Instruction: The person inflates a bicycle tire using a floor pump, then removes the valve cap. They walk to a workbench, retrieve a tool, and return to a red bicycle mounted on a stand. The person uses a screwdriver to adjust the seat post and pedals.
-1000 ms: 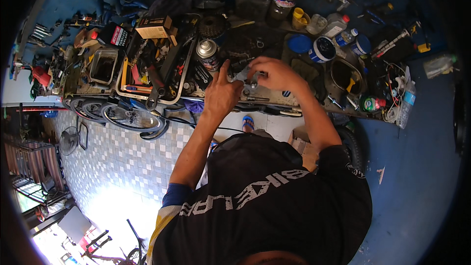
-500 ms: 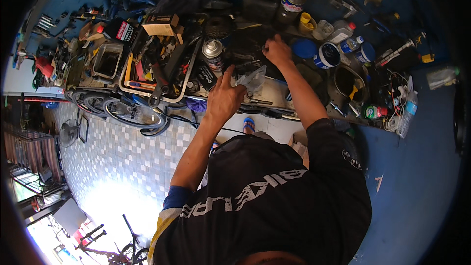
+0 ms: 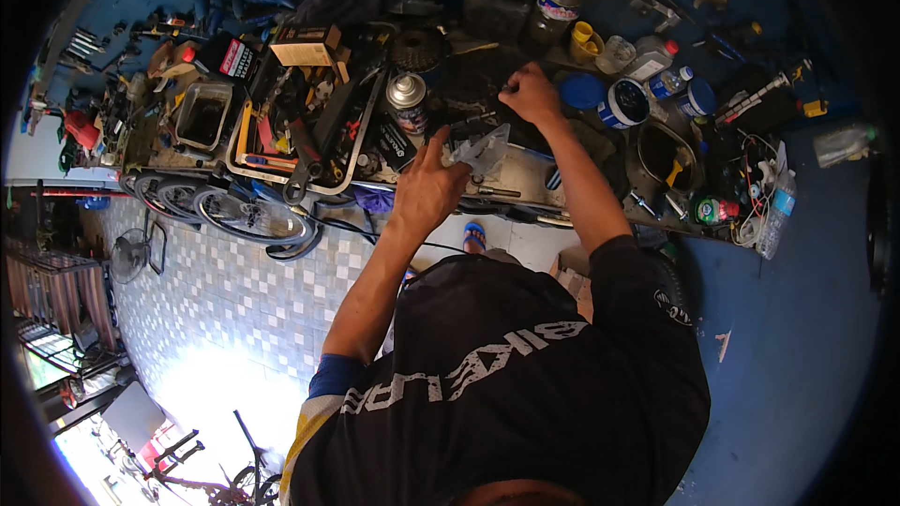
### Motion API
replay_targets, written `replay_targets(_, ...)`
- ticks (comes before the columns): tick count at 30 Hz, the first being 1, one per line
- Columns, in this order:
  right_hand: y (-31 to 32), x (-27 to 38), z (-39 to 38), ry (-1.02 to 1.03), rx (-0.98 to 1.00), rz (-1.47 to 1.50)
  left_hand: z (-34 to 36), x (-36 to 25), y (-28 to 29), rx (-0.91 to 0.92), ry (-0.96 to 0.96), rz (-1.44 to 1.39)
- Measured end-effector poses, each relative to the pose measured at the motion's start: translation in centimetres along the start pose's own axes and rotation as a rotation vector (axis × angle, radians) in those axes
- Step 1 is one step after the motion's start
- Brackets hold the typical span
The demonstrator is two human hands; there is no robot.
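Note:
My left hand (image 3: pixel 429 189) is over the front of the workbench, its thumb and fingers at a crumpled clear plastic bag (image 3: pixel 487 152) that they appear to grip. Its forefinger points toward a spray can (image 3: pixel 407 103) with a silver top, standing just behind. A dark box (image 3: pixel 391 145) lies left of the fingers. Farther back and to the right, my right hand (image 3: pixel 531 96) is closed, fingertips pinched together above the dark bench top. Whatever they hold is hidden or too small to name. A blue lid (image 3: pixel 582 92) lies just right of that hand.
A tray (image 3: pixel 349 178) crowded with tools is on the left, beside a clear plastic tub (image 3: pixel 204 118). To the right are an open blue-and-white tub (image 3: pixel 625 105), a yellow cup (image 3: pixel 586 41) and a metal bowl (image 3: pixel 664 161). Bicycle wheels (image 3: pixel 246 211) lean below the bench.
My right hand has shifted very slightly, its fingers curled in more. My left hand and the plastic bag stay nearly in place.

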State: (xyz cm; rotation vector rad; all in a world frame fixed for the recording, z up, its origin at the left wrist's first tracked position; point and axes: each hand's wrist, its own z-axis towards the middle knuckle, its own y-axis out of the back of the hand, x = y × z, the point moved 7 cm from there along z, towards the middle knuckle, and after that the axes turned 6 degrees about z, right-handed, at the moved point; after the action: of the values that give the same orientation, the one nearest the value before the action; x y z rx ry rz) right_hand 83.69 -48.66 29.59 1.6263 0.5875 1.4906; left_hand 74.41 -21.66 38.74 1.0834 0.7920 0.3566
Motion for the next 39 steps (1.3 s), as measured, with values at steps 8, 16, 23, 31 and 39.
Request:
replay_targets(8, 6.1, 10.3, -8.3, 0.343, 0.315, 0.341, 0.0, -0.1, 0.0, -0.008, -0.031, 0.023)
replay_targets(16, 3.1, 10.3, -10.8, 0.274, 0.595, 0.076, 0.3, -1.2, 0.1, -0.023, -0.072, 0.069)
replay_targets(23, 4.4, 11.1, -11.8, 0.222, 0.660, -0.050, 0.2, -0.7, 0.7, -0.070, 0.006, 0.132)
replay_targets(31, 4.1, 10.6, -11.7, 0.295, 0.421, -0.085, 0.5, -1.4, 0.5, -0.066, -0.024, 0.106)
replay_targets(39, 5.5, 9.8, -11.4, 0.260, 0.204, 0.136, 1.2, -1.5, 0.6, -0.110, -0.033, 0.101)
